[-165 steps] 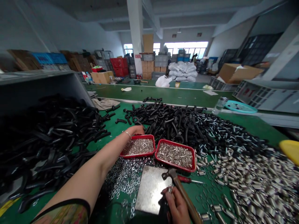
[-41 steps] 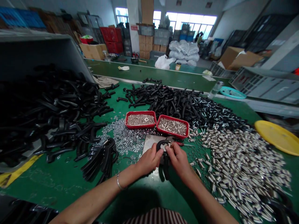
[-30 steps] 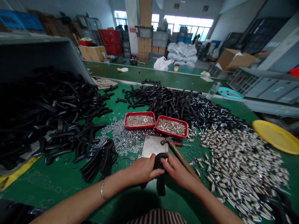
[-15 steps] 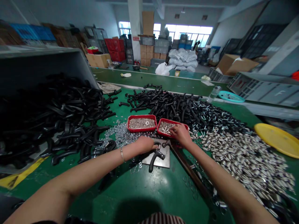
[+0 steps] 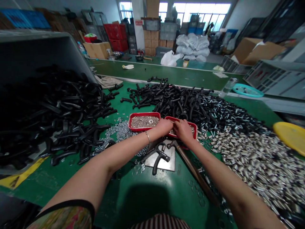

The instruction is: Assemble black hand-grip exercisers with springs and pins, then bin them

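My left hand (image 5: 165,126) is over the left end of the right-hand red tray (image 5: 195,133), its fingers closed in a pinch. My right hand (image 5: 184,130) meets it there, fingertips also pressed together over the small metal parts. Whatever the fingers hold is too small or hidden. Just nearer to me, a black two-handled hand grip (image 5: 157,156) lies untouched on a flat metal plate (image 5: 170,166). A hammer (image 5: 188,162) with a wooden handle rests beside the plate, under my right forearm.
Another red tray (image 5: 140,129) holds small parts, with loose metal nuts (image 5: 118,132) beside it. Black handles (image 5: 78,108) fill a tipped grey bin at left; more black handles (image 5: 176,98) are heaped behind. Metal cylinders (image 5: 252,165) spread at right, near a yellow lid (image 5: 290,136).
My left hand has let go of the hand grip and moved right and away from me to the right-hand tray, joining my right hand. The view has shifted slightly.
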Demonstrator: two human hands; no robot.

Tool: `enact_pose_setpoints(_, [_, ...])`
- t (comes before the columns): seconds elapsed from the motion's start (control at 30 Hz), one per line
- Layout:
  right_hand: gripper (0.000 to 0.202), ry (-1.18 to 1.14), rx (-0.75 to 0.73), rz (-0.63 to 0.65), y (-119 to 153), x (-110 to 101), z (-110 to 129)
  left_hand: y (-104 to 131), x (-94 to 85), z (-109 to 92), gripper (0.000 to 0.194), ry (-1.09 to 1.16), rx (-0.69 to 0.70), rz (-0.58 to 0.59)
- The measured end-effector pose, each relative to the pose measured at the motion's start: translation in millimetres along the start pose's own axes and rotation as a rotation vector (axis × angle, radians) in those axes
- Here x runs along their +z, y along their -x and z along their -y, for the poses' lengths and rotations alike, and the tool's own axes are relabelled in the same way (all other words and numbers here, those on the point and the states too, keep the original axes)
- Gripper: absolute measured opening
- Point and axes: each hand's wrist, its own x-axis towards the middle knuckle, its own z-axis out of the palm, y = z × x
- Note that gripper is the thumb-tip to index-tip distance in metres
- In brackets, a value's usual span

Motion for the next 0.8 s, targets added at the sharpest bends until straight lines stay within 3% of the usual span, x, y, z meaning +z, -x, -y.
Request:
enact_pose_setpoints(0.17, [0.021, -0.151, 0.013, -0.053, -2, 1, -3, 5, 1.2, 0, 0.025, -0.017, -0.021, -0.039])
enact_pose_setpoints(0.33, [0.018, -0.356, 0.042, -0.115, 14, -16, 8, 23, -35.4, 3, 0.019, 0.062, -0.027, -0.103])
enact_pose_setpoints(0.4, [0.023, -0.614, 0.113, -0.026, 34, -21, 19, 48, -51.6, 4, 0.018, 0.207, 0.003, -0.171])
enact_pose_setpoints(0.47, [0.029, -0.914, 0.206, 0.148, 56, -20, 32, 84, -59.3, 3, 0.015, 0.431, -0.002, -0.205])
enact_pose_setpoints(0.53, [0.031, -1.018, 0.283, 0.263, 71, -14, 44, 120, -55.0, 1, 0.014, 0.619, -0.077, -0.181])
enact_pose_setpoints(0.63, [0.028, -0.895, 0.329, 0.254, 77, -2, 52, 157, -30.2, -1, 0.011, 0.713, -0.223, -0.187])
enact_pose_setpoints(0.8, [0.022, -0.711, 0.276, 0.250, 68, 7, 51, 167, 13.6, 2, 0.006, 0.612, -0.311, -0.319])
